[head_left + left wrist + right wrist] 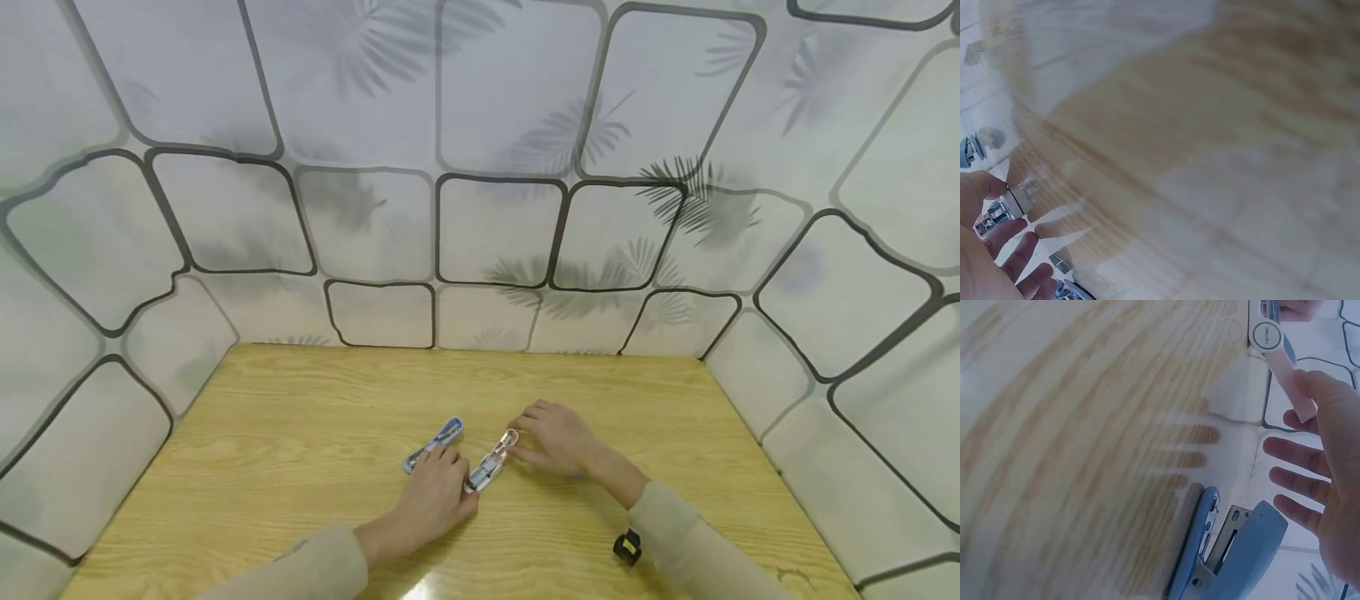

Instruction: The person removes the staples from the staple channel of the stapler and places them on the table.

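Both hands hold a small white-and-pink stapler (489,468), its two arms swung far apart. Thumb and fingers of my left hand (433,492) grip the near end; the left wrist view shows the stapler's metal inner parts (999,212) between them. At the far end, my right hand (558,437) pinches the pink arm (1290,384) between thumb and index finger, its other fingers spread. A blue stapler (435,446) lies just beyond the left hand, which partly covers it. Another blue stapler (1241,550), its arms parted, lies below the right hand, mostly hidden in the head view.
The wooden table (300,408) has a patterned curtain (487,233) along its back and sides. A small black object with a yellow patch (627,547) lies beside the right sleeve (675,525).
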